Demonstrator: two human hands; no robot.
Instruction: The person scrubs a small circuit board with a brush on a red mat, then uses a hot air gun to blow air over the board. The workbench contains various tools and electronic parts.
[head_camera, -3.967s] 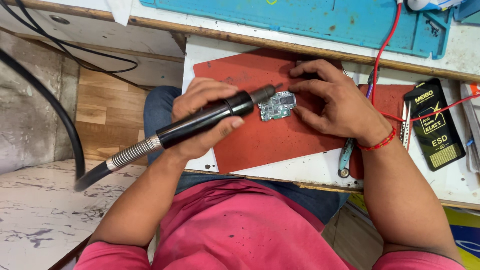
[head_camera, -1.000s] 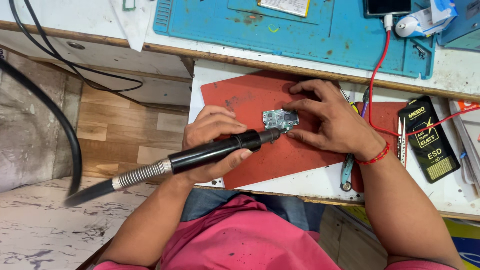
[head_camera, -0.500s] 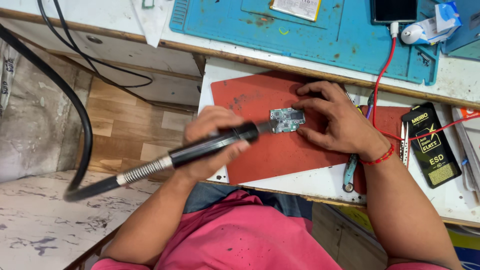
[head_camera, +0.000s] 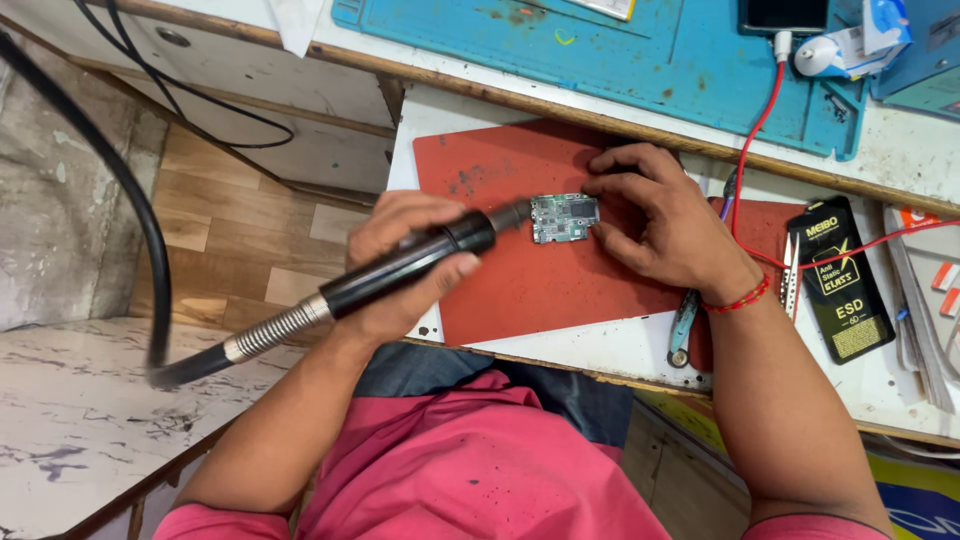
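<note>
My left hand (head_camera: 400, 262) grips a black rotary tool handpiece (head_camera: 410, 263) with a silver flexible shaft and black hose trailing left. Its tip touches the left edge of a small green circuit board (head_camera: 563, 216) that lies on a red work mat (head_camera: 520, 290). My right hand (head_camera: 665, 225) rests flat on the mat, fingertips pressing the board's right side and top edge. A red thread band is around my right wrist.
A blue mat (head_camera: 640, 50) lies on the bench behind. A red cable (head_camera: 745, 160) runs from a phone (head_camera: 785, 14) past my right hand. A black packet (head_camera: 840, 280), tweezers (head_camera: 790, 270) and a blue-handled tool (head_camera: 683, 325) lie right. Wooden floor at left.
The view has shifted slightly; the tool tip stays at the board's left edge and my right hand keeps holding the board. The hose has swung a little.
</note>
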